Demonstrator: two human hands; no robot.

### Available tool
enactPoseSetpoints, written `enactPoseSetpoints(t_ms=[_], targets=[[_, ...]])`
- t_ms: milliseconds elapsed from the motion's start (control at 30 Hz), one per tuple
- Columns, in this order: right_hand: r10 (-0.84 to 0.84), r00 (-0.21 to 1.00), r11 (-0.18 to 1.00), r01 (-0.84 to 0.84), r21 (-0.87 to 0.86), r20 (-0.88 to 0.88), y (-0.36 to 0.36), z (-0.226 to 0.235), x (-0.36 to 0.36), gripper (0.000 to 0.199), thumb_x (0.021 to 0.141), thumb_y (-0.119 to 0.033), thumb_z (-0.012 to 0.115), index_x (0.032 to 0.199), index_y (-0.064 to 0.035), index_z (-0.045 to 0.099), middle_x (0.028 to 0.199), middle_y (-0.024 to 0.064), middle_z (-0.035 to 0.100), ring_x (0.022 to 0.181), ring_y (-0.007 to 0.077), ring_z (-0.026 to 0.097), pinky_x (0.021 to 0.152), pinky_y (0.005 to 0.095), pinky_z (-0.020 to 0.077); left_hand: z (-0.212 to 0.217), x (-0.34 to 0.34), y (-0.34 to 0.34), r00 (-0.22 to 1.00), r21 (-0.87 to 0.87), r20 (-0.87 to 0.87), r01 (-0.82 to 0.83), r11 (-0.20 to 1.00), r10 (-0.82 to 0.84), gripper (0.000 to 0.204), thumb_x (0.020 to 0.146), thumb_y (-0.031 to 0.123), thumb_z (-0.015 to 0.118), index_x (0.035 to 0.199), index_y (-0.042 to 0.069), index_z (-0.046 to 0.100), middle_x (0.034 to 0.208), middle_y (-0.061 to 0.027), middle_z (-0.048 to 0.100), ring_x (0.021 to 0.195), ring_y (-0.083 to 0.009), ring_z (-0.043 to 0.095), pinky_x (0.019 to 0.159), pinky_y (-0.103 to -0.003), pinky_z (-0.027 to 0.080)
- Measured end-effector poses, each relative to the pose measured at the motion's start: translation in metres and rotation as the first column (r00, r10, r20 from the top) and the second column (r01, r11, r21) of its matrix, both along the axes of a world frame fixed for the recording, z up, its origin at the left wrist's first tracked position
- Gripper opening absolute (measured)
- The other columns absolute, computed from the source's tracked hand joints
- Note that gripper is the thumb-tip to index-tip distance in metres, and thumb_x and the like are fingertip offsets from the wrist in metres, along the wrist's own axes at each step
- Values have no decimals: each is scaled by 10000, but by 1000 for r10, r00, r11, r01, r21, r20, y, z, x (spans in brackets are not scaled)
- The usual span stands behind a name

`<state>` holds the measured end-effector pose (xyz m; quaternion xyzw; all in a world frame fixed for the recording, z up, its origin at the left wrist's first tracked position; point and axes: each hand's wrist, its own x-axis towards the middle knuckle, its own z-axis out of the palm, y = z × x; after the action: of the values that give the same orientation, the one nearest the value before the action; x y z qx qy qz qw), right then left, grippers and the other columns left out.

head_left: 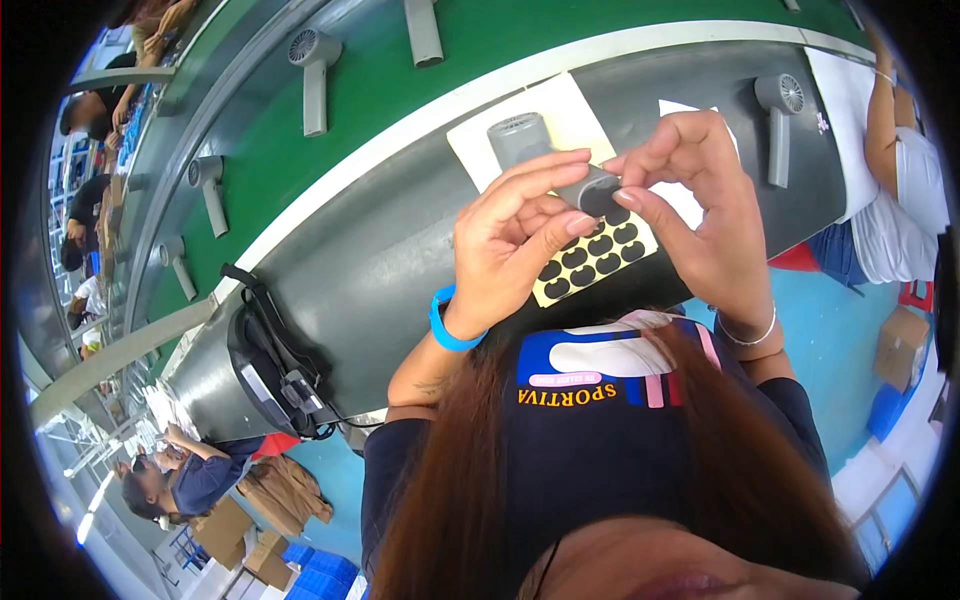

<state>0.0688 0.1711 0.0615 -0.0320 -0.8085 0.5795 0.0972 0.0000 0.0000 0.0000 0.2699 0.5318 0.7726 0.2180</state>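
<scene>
My left hand [520, 225] is closed around the handle of a grey handheld fan [518, 140], whose head points away from me. The handle's end faces me and carries a dark round pad [600, 196]. Thumb and forefinger of my right hand [695, 190] press at the edge of that pad; whether they pinch the pad or only the handle's rim is hard to make out. Below the fan lies a pale yellow sheet [640, 262] bearing rows of black round stickers [608, 263].
Another grey fan [778, 130] lies on the dark worktable [390, 190] to the right. More fans [315, 80] rest on the green conveyor belt [260, 150] beyond. A black strapped device [275, 360] with a cable sits at left. Co-workers [190, 480] are on both sides.
</scene>
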Motion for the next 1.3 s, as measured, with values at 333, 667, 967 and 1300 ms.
enactPoseSetpoints(t_ms=[333, 667, 967, 1300], targets=[[-25, 1000, 999, 25, 23, -4, -3, 2, 1, 303, 823, 59, 627, 1026, -34, 423, 822, 67, 602, 935, 196, 650, 802, 287, 478, 4, 3, 1, 1000, -9, 21, -15, 1000, 15, 334, 827, -98, 627, 1157, -73, 580, 1250, -190, 544, 888, -172, 658, 763, -264, 568], [-69, 992, 938, 100, 333, -105, -8, 6, 7, 354, 808, 29, 640, 1103, -21, 452, 811, 68, 614, 813, 213, 635, 727, 288, 475, 4, 10, 2, 997, -43, 23, -69, 997, 70, 318, 801, -111, 643, 1113, -74, 594, 1192, -168, 558, 835, -133, 648, 727, -223, 559], [-83, 991, 883, 122, 454, -105, -9, 10, 9, 366, 793, 11, 656, 1097, -18, 455, 799, 72, 616, 736, 241, 600, 674, 302, 460, 5, 11, 6, 998, -43, 18, -56, 998, 57, 313, 794, -125, 642, 1099, -75, 597, 1171, -157, 569, 823, -122, 647, 726, -219, 558], [-106, 988, 918, 55, 393, 110, 13, -1, -9, 299, 906, -153, 606, 1158, -24, 508, 974, 64, 589, 778, 166, 583, 701, 273, 442, 9, 3, -6, 995, -12, 48, -87, 996, 87, 295, 813, -122, 614, 1101, -64, 584, 1190, -178, 564, 845, -135, 651, 738, -238, 562]])
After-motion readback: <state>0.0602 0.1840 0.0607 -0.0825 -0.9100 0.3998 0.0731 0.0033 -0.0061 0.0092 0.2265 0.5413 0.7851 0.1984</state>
